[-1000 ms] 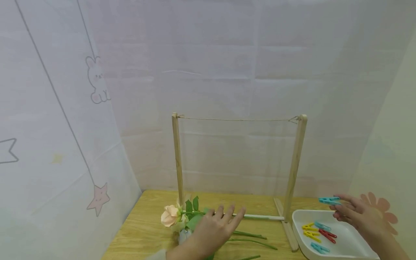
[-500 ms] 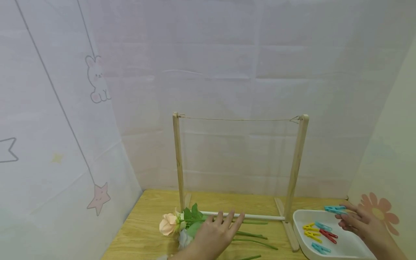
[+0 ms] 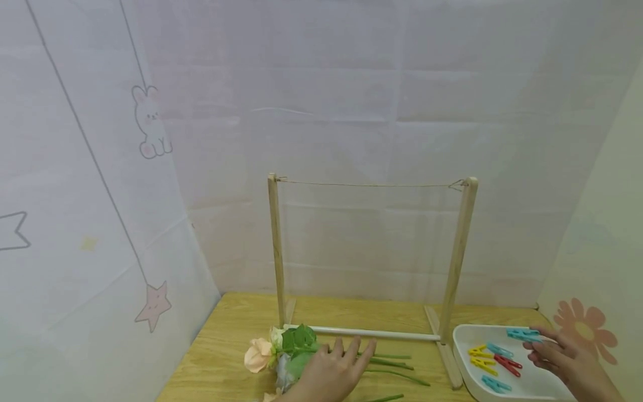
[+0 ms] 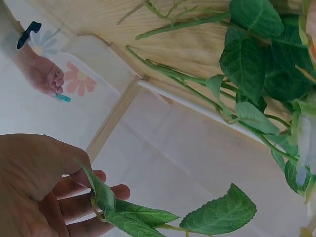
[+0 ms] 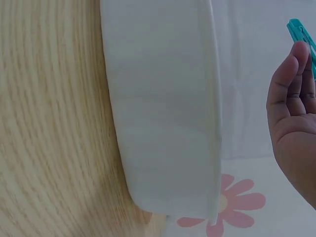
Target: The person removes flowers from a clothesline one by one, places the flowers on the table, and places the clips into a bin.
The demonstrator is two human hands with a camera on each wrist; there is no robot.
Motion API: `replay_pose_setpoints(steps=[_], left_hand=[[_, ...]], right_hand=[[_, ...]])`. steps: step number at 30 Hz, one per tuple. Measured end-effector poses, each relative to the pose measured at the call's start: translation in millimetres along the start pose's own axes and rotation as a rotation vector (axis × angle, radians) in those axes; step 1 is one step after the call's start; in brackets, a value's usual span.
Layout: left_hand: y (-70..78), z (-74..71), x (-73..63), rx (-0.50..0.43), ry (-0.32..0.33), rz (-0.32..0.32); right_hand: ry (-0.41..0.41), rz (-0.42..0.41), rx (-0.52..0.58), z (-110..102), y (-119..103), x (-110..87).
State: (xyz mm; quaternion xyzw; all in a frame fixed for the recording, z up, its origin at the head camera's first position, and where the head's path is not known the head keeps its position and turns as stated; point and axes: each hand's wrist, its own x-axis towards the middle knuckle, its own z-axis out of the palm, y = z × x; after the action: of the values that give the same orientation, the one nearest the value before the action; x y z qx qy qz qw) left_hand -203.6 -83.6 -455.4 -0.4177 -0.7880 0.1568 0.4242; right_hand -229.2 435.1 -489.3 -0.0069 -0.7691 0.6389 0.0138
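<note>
My left hand point(image 3: 329, 371) pinches the leafy stem of a peach rose point(image 3: 258, 355) low over the table. In the left wrist view, green leaves point(image 4: 128, 212) stick out past the left hand's thumb and curled fingers. Other green stems point(image 3: 392, 375) lie under and beside this hand, and a greyish-white flower point(image 3: 284, 373) sits by the peach bloom. Over the white tray point(image 3: 459, 357), my right hand point(image 3: 567, 357) holds a teal clothespin point(image 3: 522, 334) at its fingertips. The right wrist view shows that clothespin only partly, at its edge.
Several yellow, red and blue clothespins point(image 3: 507, 365) lie in the tray. Behind the flowers stands a wooden frame point(image 3: 459, 251) with a thin string point(image 3: 366, 185) across its top and a white rod point(image 3: 382, 334) low down.
My left hand has lowered toward the table with the rose, whose stem has come down from in front of the white rod. My right hand has shifted slightly right and down with the clothespin.
</note>
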Motion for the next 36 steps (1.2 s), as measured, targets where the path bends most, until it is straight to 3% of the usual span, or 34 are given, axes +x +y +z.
replay_pose_setpoints(steps=[8, 15, 24, 30, 36], left_hand=[[8.0, 5.7, -5.6, 0.021, -0.01, 0.018], [11.6, 9.5, -9.5, 0.019, -0.109, 0.047], [16.3, 9.9, -12.7, -0.068, -0.264, 0.037], [21.4, 16.3, -15.3, -0.071, -0.247, 0.026], [28.0, 25.0, -20.2, -0.031, -0.204, 0.038]], right_hand=[[0.048, 0.102, -0.05, -4, 3, 0.4], [0.057, 0.098, -0.078, -6, 7, -0.2], [0.055, 0.136, -0.079, -9, 10, 0.1], [0.049, 0.164, -0.165, -9, 11, 2.0], [0.033, 0.157, -0.147, -13, 16, 3.1]])
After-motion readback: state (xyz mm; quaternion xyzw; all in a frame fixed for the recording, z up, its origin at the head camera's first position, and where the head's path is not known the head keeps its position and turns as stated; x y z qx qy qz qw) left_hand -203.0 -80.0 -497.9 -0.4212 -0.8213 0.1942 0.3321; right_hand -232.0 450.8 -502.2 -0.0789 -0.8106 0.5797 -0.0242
